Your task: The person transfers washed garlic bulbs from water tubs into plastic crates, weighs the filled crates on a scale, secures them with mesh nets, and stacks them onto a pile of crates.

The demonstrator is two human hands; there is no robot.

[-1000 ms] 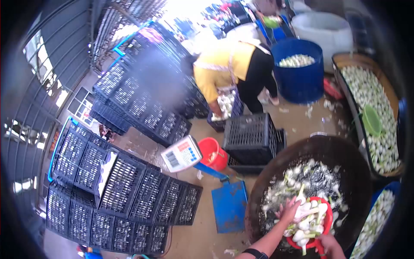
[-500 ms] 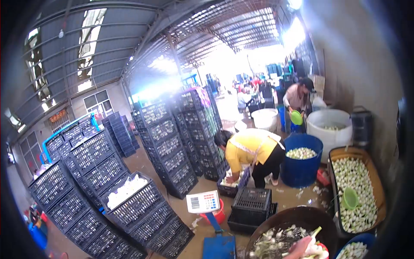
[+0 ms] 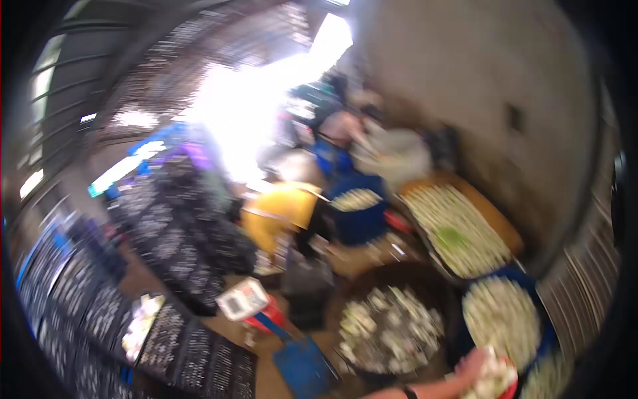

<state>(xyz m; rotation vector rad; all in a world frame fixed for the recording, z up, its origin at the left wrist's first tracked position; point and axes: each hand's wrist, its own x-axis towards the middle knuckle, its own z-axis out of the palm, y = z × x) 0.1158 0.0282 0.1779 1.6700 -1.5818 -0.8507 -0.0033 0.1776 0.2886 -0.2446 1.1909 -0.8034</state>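
My left hand (image 3: 473, 364) reaches in from the bottom edge, a dark band on its wrist, and its fingers are smeared by motion. It is closed at the side of a heap of white vegetables (image 3: 490, 374), which look like trimmed bulbs. A red bowl (image 3: 510, 380) shows around the heap's right edge and moves along with the hand. Just left of the hand is a wide dark round tub (image 3: 345, 292) with white vegetable pieces in water. Above it, a blue tub (image 3: 546, 326) is full of similar pale vegetables. My right hand is out of view.
A blue platform scale (image 3: 302, 366) stands left of the dark tub. Stacked black crates (image 3: 179, 233) line the left side. A long tan trough (image 3: 488, 213) of vegetables lies along the wall. A person in yellow (image 3: 279, 209) bends over; another (image 3: 342, 130) leans over a white tub (image 3: 405, 159).
The view has swung right and tilted, and is now blurred. My left hand has moved right, away from the dark tub toward the blue tub, with the red bowl and vegetables.
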